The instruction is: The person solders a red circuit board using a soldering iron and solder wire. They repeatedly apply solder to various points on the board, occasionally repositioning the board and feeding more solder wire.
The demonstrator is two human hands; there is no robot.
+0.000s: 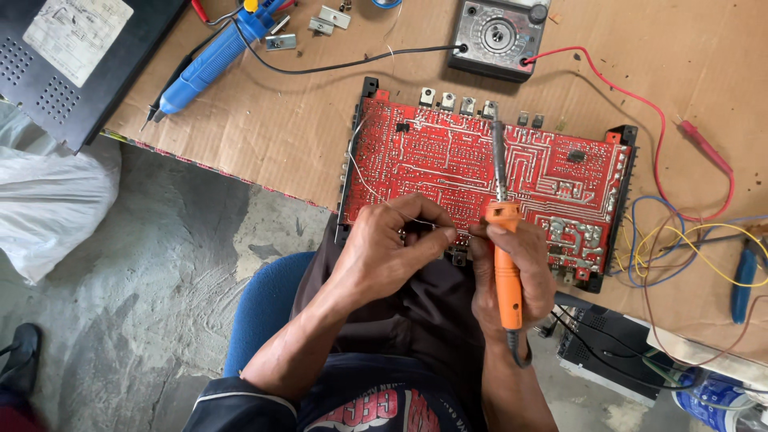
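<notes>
Left hand (392, 248) pinching thin solder wire (364, 180) at near edge of red board (480, 168) on cardboard (264, 128); right hand (512, 268) gripping orange iron (506, 256), tip up over board; meter (498, 36) beyond.

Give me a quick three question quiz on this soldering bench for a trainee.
1. True or false: the right hand holds an orange soldering iron.
2. What colour is the circuit board?
3. Which tool lies at the top left of the cardboard: (a) blue desoldering pump, (b) hammer, (c) saw?

Key: 1 true. 2 red. 3 (a). Extra: the left hand pinches a thin wire at the board's near edge.
</notes>
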